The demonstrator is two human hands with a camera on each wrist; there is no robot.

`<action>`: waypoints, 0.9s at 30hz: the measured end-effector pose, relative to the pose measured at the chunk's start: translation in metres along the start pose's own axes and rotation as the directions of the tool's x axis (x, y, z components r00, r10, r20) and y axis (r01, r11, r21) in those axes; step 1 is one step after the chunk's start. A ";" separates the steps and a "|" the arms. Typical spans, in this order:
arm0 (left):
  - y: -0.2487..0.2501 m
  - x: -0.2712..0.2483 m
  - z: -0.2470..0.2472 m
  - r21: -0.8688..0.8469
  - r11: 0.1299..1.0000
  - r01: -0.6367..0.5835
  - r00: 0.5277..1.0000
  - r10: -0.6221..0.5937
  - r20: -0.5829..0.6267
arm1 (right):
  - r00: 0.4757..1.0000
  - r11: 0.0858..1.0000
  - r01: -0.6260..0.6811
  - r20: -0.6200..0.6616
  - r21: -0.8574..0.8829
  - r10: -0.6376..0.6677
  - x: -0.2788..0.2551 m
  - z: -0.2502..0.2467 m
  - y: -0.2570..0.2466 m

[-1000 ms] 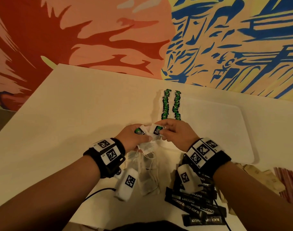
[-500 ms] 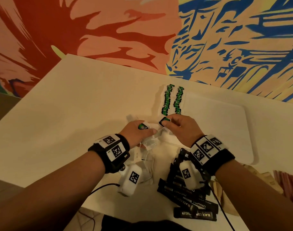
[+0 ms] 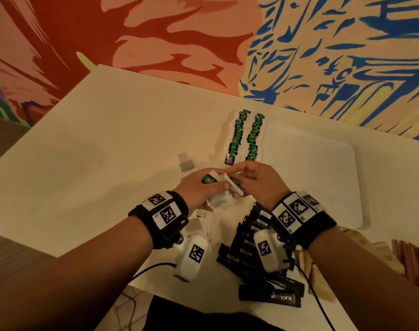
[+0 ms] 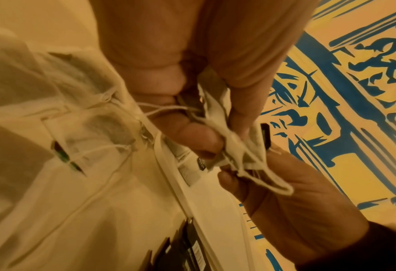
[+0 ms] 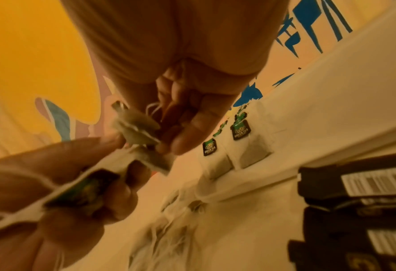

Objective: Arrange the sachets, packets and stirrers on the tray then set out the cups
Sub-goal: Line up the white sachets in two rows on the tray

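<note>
A small bunch of tea bags is held between both hands above the near left corner of the white tray, over the tabletop. The left hand is clamped on the bunch, its thumb pressed across a green-labelled tag. The fingers of the right hand are curled in, and one bag of the bunch appears to be pinched at its upper edge, though the wrist views are blurred there; loose strings are seen dangling between the two hands.

Two rows of tea bags with green tags are laid along the left edge of the tray, running from its far left corner toward the hands. A few more loose tea bags are left on the tabletop under the left wrist. A heap of black coffee sachets is piled by the near edge of the tabletop, below the right wrist. Brown paper packets and a reddish bundle are seen toward the near right corner of the tabletop.
</note>
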State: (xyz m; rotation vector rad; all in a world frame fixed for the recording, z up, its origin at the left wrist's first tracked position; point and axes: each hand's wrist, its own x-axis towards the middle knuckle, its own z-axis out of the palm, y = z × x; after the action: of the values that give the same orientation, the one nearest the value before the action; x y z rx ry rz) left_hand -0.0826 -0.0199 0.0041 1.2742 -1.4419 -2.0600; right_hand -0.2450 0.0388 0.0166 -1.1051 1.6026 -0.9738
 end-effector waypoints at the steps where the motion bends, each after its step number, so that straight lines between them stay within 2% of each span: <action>1: 0.000 0.001 0.001 -0.005 1.000 0.007 1.000 -0.007 -0.011 | 1.000 1.000 -0.011 -0.007 -0.025 0.011 0.000 0.002 0.000; 7: 0.002 0.011 -0.001 -0.044 0.997 0.057 0.998 -0.059 -0.028 | 0.996 0.989 0.001 -0.087 -0.148 -0.014 0.007 0.000 0.002; 11: 0.006 0.017 -0.008 -0.029 0.998 0.064 0.998 -0.065 -0.026 | 1.000 0.997 0.006 -0.029 -0.081 -0.008 0.007 -0.006 -0.004; 13: 0.009 0.018 -0.011 0.001 0.998 0.057 0.998 -0.057 -0.031 | 1.000 0.992 0.005 -0.001 -0.124 -0.005 0.010 -0.008 -0.003; 19: 0.013 0.020 -0.017 0.052 0.998 0.041 0.999 -0.040 -0.029 | 0.977 0.998 0.034 -0.207 -0.056 -0.044 0.021 -0.010 -0.009; 22: 0.013 0.019 -0.021 0.073 0.997 0.035 0.999 -0.035 -0.002 | 0.951 0.970 0.158 -0.237 -0.185 -0.200 0.017 -0.001 -0.009; 24: 0.012 0.018 -0.024 0.076 0.997 0.027 0.999 -0.028 0.018 | 0.919 0.904 0.278 -0.185 -0.324 -0.349 0.014 0.003 -0.007; 27: 0.012 0.016 -0.026 0.067 0.997 0.024 1.000 -0.026 0.018 | 0.887 0.824 0.357 -0.117 -0.441 -0.447 0.013 0.003 -0.001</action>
State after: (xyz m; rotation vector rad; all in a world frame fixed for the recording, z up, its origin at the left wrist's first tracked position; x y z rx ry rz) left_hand -0.0731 -0.0513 0.0044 1.3083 -1.5230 -2.0611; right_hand -0.2438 0.0260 0.0133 -1.7367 1.8417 -1.0868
